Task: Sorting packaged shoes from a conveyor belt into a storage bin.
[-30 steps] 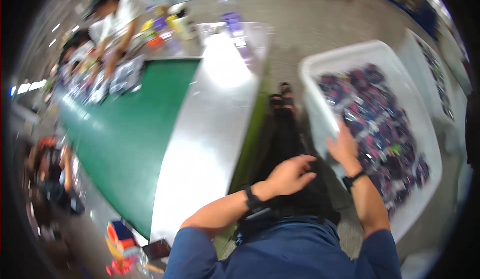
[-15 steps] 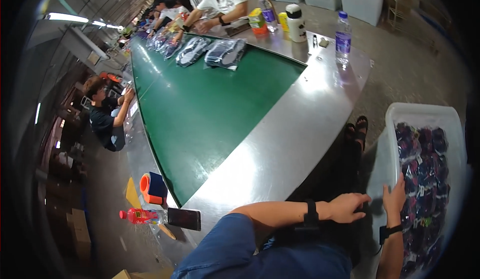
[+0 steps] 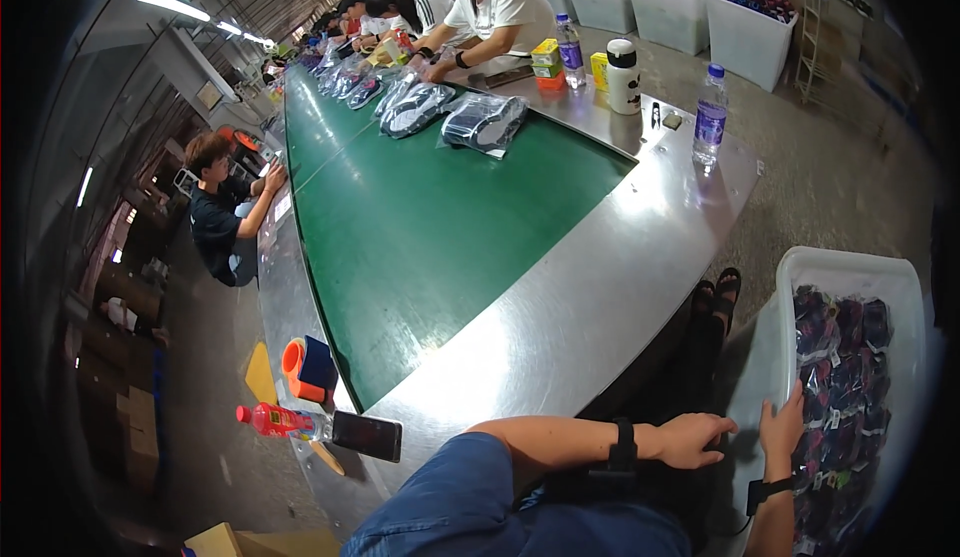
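My left hand point(image 3: 692, 441) hangs just outside the near side of a white plastic tub point(image 3: 786, 302), palm down, with its fingers loosely stretched to the right and nothing in them. Beside the tub's left rim is my right hand point(image 3: 780, 429); its fingers lie against the rim and the thumb stands apart. Inside the tub are several rows of dark items in clear plastic wrap point(image 3: 845, 377), with bits of purple, red and white showing. Both wrists wear black bands.
A green conveyor belt point(image 3: 440, 227) with a metal end plate point(image 3: 560, 327) carries bagged insole-shaped items point(image 3: 485, 123). A phone point(image 3: 367, 436), a red-capped bottle point(image 3: 285, 421), tape rolls point(image 3: 308, 369), a water bottle point(image 3: 710, 117) and a flask point(image 3: 622, 77) stand around it. Co-workers point(image 3: 500, 12) line the belt.
My view has tilted up slightly, so the belt, bottles and tub appear lower in the picture. Both hands stay in nearly the same places beside the tub.
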{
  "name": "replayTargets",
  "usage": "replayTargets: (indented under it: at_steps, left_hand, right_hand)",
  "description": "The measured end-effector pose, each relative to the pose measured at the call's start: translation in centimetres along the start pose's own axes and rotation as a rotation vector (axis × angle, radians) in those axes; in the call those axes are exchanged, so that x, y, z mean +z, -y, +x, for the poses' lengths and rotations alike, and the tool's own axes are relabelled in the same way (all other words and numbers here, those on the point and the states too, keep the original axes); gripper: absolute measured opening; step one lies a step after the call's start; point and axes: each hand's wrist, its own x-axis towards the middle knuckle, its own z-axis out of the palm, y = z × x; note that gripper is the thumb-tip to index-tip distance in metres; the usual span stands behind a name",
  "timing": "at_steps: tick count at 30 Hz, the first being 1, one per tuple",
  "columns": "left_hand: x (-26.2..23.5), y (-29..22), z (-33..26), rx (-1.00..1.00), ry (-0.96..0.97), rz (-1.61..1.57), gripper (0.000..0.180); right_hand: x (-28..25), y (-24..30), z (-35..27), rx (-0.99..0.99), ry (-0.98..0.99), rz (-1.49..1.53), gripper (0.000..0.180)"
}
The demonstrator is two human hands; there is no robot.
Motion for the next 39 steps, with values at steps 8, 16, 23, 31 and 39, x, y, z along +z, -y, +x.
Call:
replayTargets:
  at_steps: [8, 16, 23, 31, 39]
  left_hand:
    - [-0.2, -0.2, -0.3, 0.011, 0.024, 0.014, 0.055]
    - [-0.4, -0.4, -0.5, 0.009, 0.080, 0.080, 0.058]
    - [-0.6, -0.8, -0.8, -0.001, 0.104, 0.088, 0.059]
    - [-0.5, -0.8, -0.8, 0.010, 0.110, 0.097, 0.060]
    - [-0.6, -0.8, -0.8, 0.009, 0.110, 0.097, 0.060]
  right_hand:
    - [0.5, -0.6, 0.0, 0.001, -0.010, -0.024, 0.083]
    - [0.3, -0.3, -0.1, 0.007, -0.014, -0.024, 0.083]
    - [0.1, 0.1, -0.3, 0.006, -0.021, -0.016, 0.083]
    - [-0.1, 0.1, -0.5, -0.006, -0.031, -0.011, 0.083]
    - [0.1, -0.1, -0.4, -0.015, -0.036, -0.032, 0.082]
